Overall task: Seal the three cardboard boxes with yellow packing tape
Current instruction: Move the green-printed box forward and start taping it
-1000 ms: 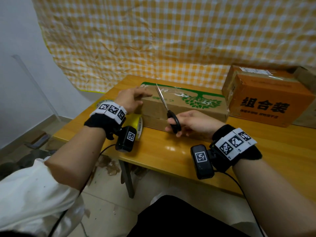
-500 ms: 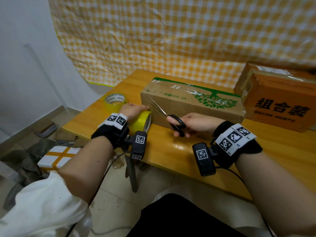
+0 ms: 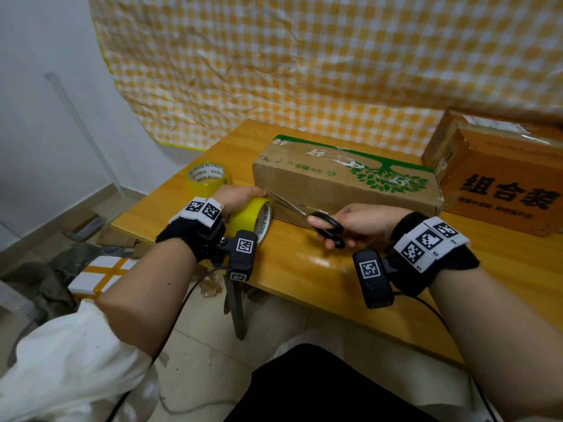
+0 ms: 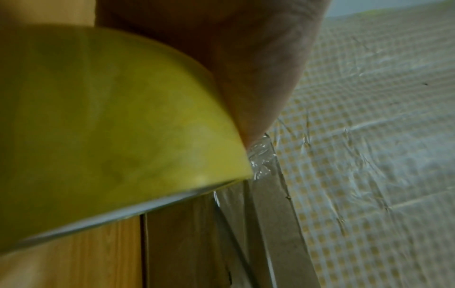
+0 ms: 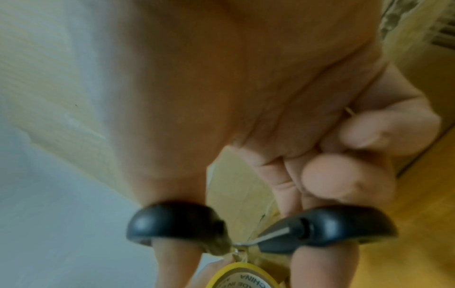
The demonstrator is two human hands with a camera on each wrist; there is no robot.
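Note:
A long brown box (image 3: 344, 184) printed with a green tree lies on the wooden table (image 3: 304, 266), clear tape along its top. My left hand (image 3: 236, 197) grips a yellow tape roll (image 3: 253, 217) standing on edge at the box's near left corner; the roll (image 4: 98, 126) fills the left wrist view. My right hand (image 3: 356, 223) holds black-handled scissors (image 3: 316, 222), blades open and pointing left at the strip between roll and box. Thumb and fingers sit in the handle loops (image 5: 320, 231). An orange box (image 3: 499, 175) stands at the right.
A second yellow tape roll (image 3: 207, 178) lies flat at the table's left back. A checked yellow cloth (image 3: 304, 65) hangs behind. On the floor at left sit a white box with orange tape (image 3: 100, 275) and cardboard scraps.
My left hand came off the box top and down onto the tape roll. The scissors swung from upright over the box down to the roll at the box's front.

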